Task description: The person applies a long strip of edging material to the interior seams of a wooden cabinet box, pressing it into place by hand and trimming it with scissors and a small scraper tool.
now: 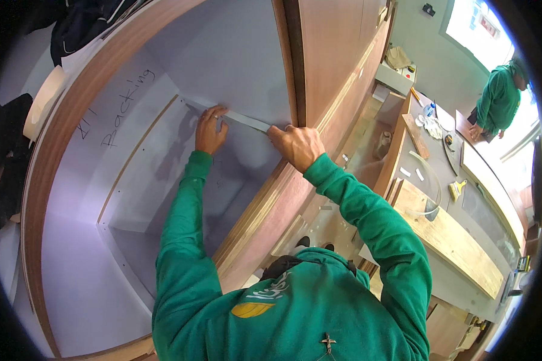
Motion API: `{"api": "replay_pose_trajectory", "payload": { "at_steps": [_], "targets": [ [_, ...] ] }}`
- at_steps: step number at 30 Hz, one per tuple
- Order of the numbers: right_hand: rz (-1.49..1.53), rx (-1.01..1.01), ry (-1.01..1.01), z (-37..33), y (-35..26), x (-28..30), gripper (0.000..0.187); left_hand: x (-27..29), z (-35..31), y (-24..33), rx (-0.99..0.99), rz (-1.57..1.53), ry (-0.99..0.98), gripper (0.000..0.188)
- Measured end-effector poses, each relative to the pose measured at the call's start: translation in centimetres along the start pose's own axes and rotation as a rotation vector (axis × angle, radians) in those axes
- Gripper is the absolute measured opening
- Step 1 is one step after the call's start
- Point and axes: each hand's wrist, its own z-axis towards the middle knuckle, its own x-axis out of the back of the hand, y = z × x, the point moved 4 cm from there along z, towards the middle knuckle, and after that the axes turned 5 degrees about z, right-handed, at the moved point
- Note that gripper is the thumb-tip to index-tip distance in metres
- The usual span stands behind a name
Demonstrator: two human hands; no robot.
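A narrow pale strip (247,121) stretches between my two hands at the inner corner of a box-like cabinet (72,198) with light lavender-white walls. My left hand (211,130) is inside the cabinet, its bent fingers on the strip's far-left end and its thumb raised a little apart. My right hand (296,145) is closed round the other end, close to the cabinet's wooden front edge. The fingers hide both ends of the strip. A thin brown line (138,153) runs along the wall panel left of my left hand, with small dark dots beside it.
A workbench (457,162) at the right bears wooden boards (451,231), a yellow-handled brush (457,189), a clear curved band and a bottle. Another person (498,99) in green stands beyond it. Dark cloth and a dark bag-like thing lie outside the cabinet at the left.
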Motion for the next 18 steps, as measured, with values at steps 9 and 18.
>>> {"api": "replay_pose_trajectory", "payload": {
  "at_steps": [9,18],
  "targets": [
    [0.004,-0.015,0.045,-0.4,0.6,-0.2,0.016,-0.7,-0.5,2.4,-0.052,-0.093,0.113,0.024],
    [0.093,-0.077,0.090,-1.4,1.0,-1.1,0.008,-0.5,-0.7,4.8,-0.104,-0.180,0.139,0.017]
  ]
}}
